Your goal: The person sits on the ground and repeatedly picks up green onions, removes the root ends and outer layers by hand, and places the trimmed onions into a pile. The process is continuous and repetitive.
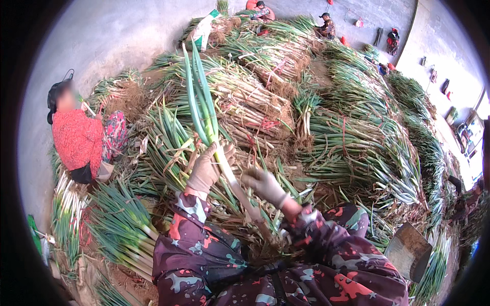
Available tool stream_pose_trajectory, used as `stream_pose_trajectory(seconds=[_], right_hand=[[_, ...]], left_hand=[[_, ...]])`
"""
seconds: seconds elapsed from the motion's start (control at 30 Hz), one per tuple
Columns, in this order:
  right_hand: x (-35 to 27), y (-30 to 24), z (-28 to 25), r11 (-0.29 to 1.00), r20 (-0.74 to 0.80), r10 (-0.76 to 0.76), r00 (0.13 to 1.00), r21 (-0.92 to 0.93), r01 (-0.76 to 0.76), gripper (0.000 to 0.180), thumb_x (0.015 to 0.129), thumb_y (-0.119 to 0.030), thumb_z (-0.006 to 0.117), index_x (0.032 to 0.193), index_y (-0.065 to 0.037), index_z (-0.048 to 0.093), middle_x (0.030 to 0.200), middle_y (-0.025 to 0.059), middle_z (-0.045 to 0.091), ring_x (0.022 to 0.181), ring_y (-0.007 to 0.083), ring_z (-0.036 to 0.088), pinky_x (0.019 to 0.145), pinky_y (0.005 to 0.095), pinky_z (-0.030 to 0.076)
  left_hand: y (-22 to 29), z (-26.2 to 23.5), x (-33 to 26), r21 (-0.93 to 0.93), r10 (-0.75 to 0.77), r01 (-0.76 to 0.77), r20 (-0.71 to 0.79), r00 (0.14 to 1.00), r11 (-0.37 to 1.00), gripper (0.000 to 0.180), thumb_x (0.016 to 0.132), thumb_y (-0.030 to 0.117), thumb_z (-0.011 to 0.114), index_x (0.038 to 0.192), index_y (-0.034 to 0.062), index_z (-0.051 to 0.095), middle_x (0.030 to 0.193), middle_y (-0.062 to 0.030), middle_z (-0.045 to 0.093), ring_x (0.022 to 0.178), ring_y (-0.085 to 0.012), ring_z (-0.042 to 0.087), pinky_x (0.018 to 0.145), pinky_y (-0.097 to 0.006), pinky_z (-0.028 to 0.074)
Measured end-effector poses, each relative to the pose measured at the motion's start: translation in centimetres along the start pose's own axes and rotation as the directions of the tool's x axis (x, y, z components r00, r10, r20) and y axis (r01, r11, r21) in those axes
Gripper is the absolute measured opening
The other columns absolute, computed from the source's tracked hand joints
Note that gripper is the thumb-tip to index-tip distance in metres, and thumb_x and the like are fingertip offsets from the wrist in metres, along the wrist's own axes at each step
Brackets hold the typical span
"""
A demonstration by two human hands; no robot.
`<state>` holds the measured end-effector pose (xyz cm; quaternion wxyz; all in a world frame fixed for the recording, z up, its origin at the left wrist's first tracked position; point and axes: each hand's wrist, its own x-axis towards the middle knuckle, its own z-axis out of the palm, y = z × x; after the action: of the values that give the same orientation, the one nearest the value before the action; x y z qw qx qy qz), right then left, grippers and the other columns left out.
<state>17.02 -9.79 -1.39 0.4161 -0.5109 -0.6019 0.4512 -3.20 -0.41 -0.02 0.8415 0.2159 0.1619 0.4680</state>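
Note:
My left hand (208, 167), in a pale glove, is closed around the stalk of a large green onion (232, 181). Its long green leaves rise up and away to the left, while its pale lower stalk slants down toward my lap. Just right of that stalk is my right hand (265, 186), also gloved and smeared by motion, so its fingers do not show clearly. I cannot tell whether it touches the stalk. Loose green onions (171, 135) with dry leaves lie beyond my left hand.
Heaped green onion bundles (352, 140) cover the floor ahead and to the right. Trimmed green onions (122, 224) lie at my near left. A person in a red jacket (79, 135) sits at left; others work farther back. A metal blade-like plate (408, 251) stands near my right side.

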Motion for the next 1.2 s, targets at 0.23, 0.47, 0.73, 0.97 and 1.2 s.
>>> stream_pose_trajectory(seconds=[0.23,0.47,0.73,0.97,1.2], right_hand=[[4.8,-2.4,3.6,0.827,-0.113,-0.049,0.992,0.552,0.104,0.01,0.089,-0.008,0.066,0.095,-0.001,0.062,0.085,-0.0015,0.062,0.079,0.0067,0.056,0.074,0.0228,0.048],[1.2,-5.4,4.9,0.836,-0.007,-0.167,0.986,0.53,0.145,0.008,0.096,-0.011,0.058,0.094,-0.004,0.054,0.081,-0.003,0.056,0.074,0.0058,0.05,0.07,0.0206,0.044],[-6.0,7.4,2.3,0.828,0.212,0.021,0.977,-0.551,0.101,0.026,0.092,-0.031,0.055,0.095,-0.005,0.054,0.078,0.0201,0.065,0.075,0.0421,0.063,0.064,0.0497,0.049],[-8.2,12.6,-4.5,0.475,0.522,0.543,0.657,-0.837,0.272,0.036,0.094,-0.03,0.047,0.118,-0.007,0.06,0.095,0.0191,0.068,0.086,0.0362,0.067,0.077,0.0428,0.053],[0.0,-1.2,2.9,0.838,0.581,-0.023,0.814,0.455,-0.302,0.041,0.093,-0.025,0.061,0.126,-0.003,0.05,0.094,0.007,0.065,0.083,0.0168,0.064,0.075,0.0276,0.053]], left_hand=[[-0.9,0.9,0.5,0.028,0.187,-0.186,-0.048,0.981,0.982,0.036,0.091,0.025,0.064,0.117,0.0006,0.056,0.103,-0.0094,0.061,0.094,-0.0223,0.059,0.087,-0.037,0.049],[2.1,-1.0,-0.2,-0.081,0.148,-0.147,0.007,0.989,0.986,0.036,0.094,0.027,0.059,0.12,0.0039,0.051,0.11,-0.0124,0.061,0.107,-0.0297,0.059,0.095,-0.048,0.047],[5.6,-3.8,-0.9,-0.008,0.372,-0.384,-0.232,0.899,0.923,0.029,0.093,0.033,0.061,0.109,0.0083,0.06,0.085,-0.0024,0.057,0.07,-0.0139,0.053,0.063,-0.03,0.049],[7.7,-4.1,-1.4,-0.072,0.433,-0.443,-0.125,0.893,0.894,0.031,0.095,0.034,0.058,0.109,0.0065,0.059,0.083,-0.0003,0.053,0.066,-0.0103,0.048,0.06,-0.025,0.043],[5.5,-3.4,-0.8,-0.172,0.381,-0.387,-0.069,0.922,0.906,0.031,0.093,0.031,0.061,0.106,0.0028,0.056,0.079,-0.0011,0.052,0.065,-0.0109,0.047,0.057,-0.024,0.041]])
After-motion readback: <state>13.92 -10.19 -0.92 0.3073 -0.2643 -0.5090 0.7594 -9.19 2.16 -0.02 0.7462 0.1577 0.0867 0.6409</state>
